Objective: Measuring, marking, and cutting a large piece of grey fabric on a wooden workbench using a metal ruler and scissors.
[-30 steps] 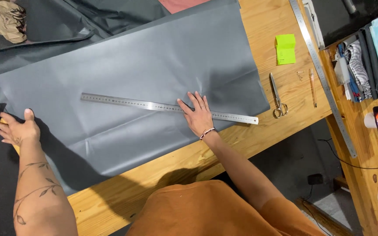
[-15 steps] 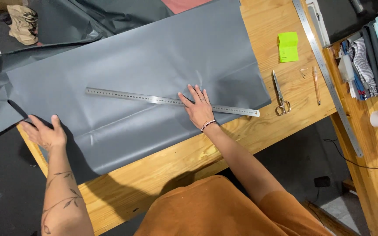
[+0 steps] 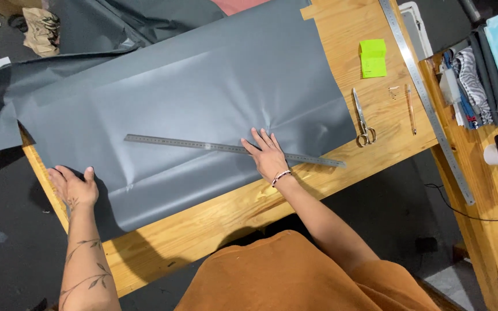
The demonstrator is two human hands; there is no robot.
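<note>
Grey fabric sheet [image 3: 203, 92] lay flat under a steel ruler [image 3: 203, 145] running ten-to-four.
Right hand [image 3: 269, 156], fingers spread, pressed the ruler; left hand [image 3: 76, 187], fingers apart, rested flat on the sheet's eight o'clock corner.

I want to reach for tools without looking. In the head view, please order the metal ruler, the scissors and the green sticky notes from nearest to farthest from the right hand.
1. Metal ruler, under the right hand.
2. Scissors, to its right.
3. Green sticky notes, farther back.
</note>
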